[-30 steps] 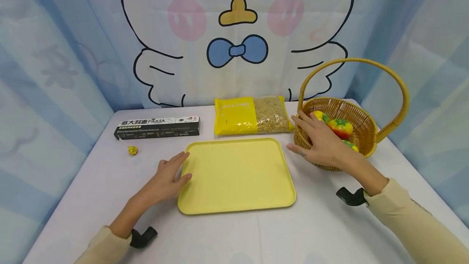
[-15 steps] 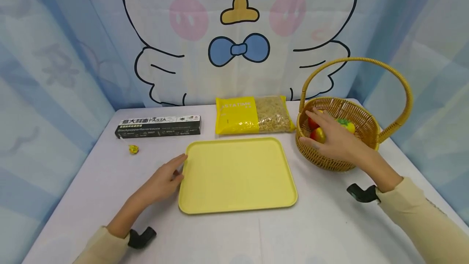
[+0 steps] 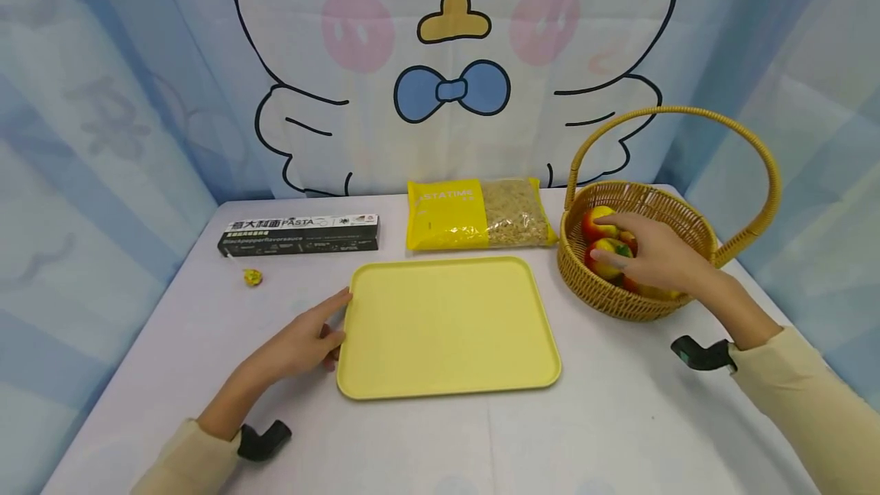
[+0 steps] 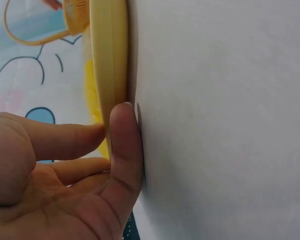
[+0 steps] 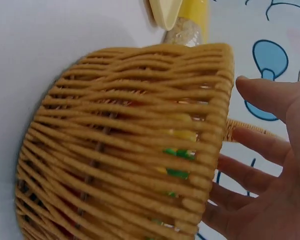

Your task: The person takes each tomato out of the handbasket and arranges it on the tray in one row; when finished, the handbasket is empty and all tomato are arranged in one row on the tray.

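My left hand (image 3: 299, 342) is at the left edge of the yellow tray (image 3: 450, 327), which lies flat on the white table. In the left wrist view, the thumb tip meets the tray's rim (image 4: 107, 60), while a lower finger lies along its outer side, close to the table. On the right, my right hand (image 3: 653, 250) reaches over the wicker basket (image 3: 619, 308), thumb and fingers spread apart. Under the fingers sit several red and yellow fruits (image 3: 605, 258) with green tops. The basket's woven side (image 5: 125, 140) hides most of them in the right wrist view.
Behind the tray lies a yellow pasta bag (image 3: 447, 216) with a see-through part. A dark pasta box (image 3: 299, 235) is at the back left, and a yellow-wrapped lollipop (image 3: 252, 277) lies before it. The basket's tall handle (image 3: 770, 174) arches above its right side.
My right hand has moved right, from the basket's left rim to over the fruits, uncovering more of them. My left hand has drawn in against the tray's left edge.
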`<state>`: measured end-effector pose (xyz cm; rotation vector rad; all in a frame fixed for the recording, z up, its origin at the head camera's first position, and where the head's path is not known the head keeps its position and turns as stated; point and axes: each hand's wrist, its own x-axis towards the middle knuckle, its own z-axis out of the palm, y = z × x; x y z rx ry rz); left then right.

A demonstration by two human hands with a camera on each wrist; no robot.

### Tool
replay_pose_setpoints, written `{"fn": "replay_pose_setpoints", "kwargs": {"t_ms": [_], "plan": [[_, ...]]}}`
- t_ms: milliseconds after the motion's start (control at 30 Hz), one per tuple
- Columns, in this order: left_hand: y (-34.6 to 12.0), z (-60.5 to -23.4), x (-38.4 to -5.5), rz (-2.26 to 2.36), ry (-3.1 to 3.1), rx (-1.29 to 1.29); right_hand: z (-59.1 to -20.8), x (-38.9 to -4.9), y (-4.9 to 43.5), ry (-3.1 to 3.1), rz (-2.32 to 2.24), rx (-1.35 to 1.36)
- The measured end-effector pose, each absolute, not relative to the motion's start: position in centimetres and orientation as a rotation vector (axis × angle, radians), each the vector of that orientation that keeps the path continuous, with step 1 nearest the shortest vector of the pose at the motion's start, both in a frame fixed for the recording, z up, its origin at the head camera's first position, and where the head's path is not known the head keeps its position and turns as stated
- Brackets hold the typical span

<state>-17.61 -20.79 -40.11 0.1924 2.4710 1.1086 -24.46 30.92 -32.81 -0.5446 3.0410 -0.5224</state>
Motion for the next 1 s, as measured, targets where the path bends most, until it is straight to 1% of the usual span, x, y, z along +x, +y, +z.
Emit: {"fn": "replay_pose_setpoints", "kwargs": {"t_ms": [367,633,1000], "plan": [[-21.2,-39.9,-17.8,1.182,2.416,0.166,-33.4,-25.3,32.7,3.01,-0.592,-0.545],[-21.4,-39.9,-17.8,1.204,2.4,0.2,-33.6,-26.0,33.8,2.953,-0.59,-0.544],[-21.9,-40.3,-18.3,1.224,2.339,0.171,-33.7,-26.7,34.3,2.887,-0.562,-0.505]]}}
